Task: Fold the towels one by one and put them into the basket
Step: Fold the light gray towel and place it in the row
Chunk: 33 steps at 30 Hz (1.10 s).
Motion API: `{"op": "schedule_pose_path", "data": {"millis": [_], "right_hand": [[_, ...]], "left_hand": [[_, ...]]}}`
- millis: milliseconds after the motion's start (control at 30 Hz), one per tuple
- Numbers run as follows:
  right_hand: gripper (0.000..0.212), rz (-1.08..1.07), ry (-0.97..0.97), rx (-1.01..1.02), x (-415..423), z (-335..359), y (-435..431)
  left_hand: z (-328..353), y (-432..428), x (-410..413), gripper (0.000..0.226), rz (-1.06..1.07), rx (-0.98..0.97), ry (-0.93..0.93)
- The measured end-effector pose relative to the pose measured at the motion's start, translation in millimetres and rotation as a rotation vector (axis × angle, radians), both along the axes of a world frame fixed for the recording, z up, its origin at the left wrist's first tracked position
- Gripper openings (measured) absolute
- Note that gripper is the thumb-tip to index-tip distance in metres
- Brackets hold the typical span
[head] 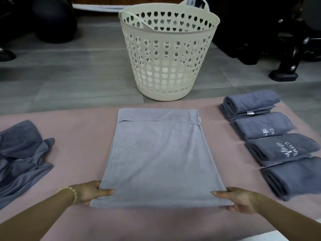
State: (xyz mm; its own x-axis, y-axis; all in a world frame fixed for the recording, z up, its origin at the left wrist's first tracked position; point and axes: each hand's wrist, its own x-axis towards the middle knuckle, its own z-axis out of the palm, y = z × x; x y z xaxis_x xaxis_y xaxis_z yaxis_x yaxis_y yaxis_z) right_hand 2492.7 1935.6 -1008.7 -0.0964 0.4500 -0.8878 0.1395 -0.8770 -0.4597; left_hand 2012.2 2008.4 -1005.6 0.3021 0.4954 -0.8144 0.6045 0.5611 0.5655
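Lettering first: two of the folded towels in the row on your right carry white embroidery, one and the next one nearer. You can make out "CH" on each, and the rest is too blurry or upside down to read. The far towel in that row shows a small white tag on its near edge, with no text you can read. The nearest one is plain on the side you see.

Your left hand is pinching the near left corner of the spread towel, thumb on top and fingers tucked under. There's a gold bracelet on that wrist. Your right hand grips the near right corner the same way. Both forearms come in low from the near edge.

That towel lies flat in the middle of the pink mat, with a folded band across its far end. The basket stands upright on the grey floor just past the mat's far edge, right behind the towel. A crumpled pile of towels sits on the left, well apart, so you've got bare mat on both sides.
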Motion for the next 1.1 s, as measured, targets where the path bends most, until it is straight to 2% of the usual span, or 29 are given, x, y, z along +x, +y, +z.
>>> {"op": "schedule_pose_path", "data": {"millis": [67, 133, 200, 267, 367, 433, 500, 567, 700, 800, 833, 867, 900, 1000, 1100], "right_hand": [[0.100, 0.061, -0.047, 0.035, 3.9, -0.3, -3.6], [0.099, 0.079, -0.075, 0.074, 3.6, 2.9, -3.6], [0.085, 0.055, -0.085, 0.097, -0.7, 5.7, -0.4], [0.058, 0.011, -0.118, 0.122, -9.6, 7.6, 2.1], [0.030, -0.048, -0.253, 0.153, -22.7, 0.3, 0.5], [0.023, -0.094, -0.373, 0.192, -28.6, -4.3, -0.8], [0.021, -0.162, -0.476, 0.245, -28.7, -4.0, 3.1], [0.021, -0.239, -0.473, 0.286, -26.8, 5.3, 16.2], [0.018, -0.615, -0.094, 0.368, -25.3, 40.7, 73.1], [0.012, -0.750, 0.133, 0.487, -21.7, 62.9, 121.2], [0.014, -0.718, 0.142, 0.525, -21.6, 64.8, 131.6], [0.018, -0.656, 0.067, 0.551, -21.2, 62.2, 139.2], [0.024, -0.581, -0.065, 0.566, -20.6, 55.7, 142.8], [0.037, -0.365, -0.440, 0.564, -21.5, 29.9, 144.1], [0.036, -0.306, -0.529, 0.534, -23.2, 8.0, 143.3]], "left_hand": [[-3.8, -0.7, -4.8, 0.046, 0.008, 0.048, 0.038], [-8.1, -0.8, -5.7, 0.037, 0.009, 0.062, 0.094], [-14.0, -2.5, -3.4, 0.031, 0.031, 0.030, 0.111], [-20.9, -5.7, -0.9, 0.027, 0.105, 0.061, 0.145], [-29.4, -12.2, 7.4, 0.029, 0.312, 0.292, 0.224], [-30.9, -17.6, 14.1, 0.033, 0.392, 0.454, 0.301], [-28.1, -15.5, 21.4, 0.036, 0.467, 0.497, 0.334], [-17.5, -5.2, 25.8, 0.028, 0.624, 0.434, 0.199], [34.7, 46.9, 31.4, 0.027, 0.748, 0.226, -0.198], [59.1, 92.3, 35.3, 0.017, 0.926, 0.285, -0.369], [59.4, 103.0, 35.0, 0.013, 1.010, 0.328, -0.365], [55.9, 111.1, 34.9, 0.016, 1.045, 0.366, -0.314], [49.6, 115.9, 34.8, 0.021, 0.998, 0.404, -0.211], [15.3, 116.2, 36.0, 0.030, 0.674, 0.470, 0.091], [-8.2, 105.4, 45.2, 0.030, 0.453, 0.503, 0.224]]}}
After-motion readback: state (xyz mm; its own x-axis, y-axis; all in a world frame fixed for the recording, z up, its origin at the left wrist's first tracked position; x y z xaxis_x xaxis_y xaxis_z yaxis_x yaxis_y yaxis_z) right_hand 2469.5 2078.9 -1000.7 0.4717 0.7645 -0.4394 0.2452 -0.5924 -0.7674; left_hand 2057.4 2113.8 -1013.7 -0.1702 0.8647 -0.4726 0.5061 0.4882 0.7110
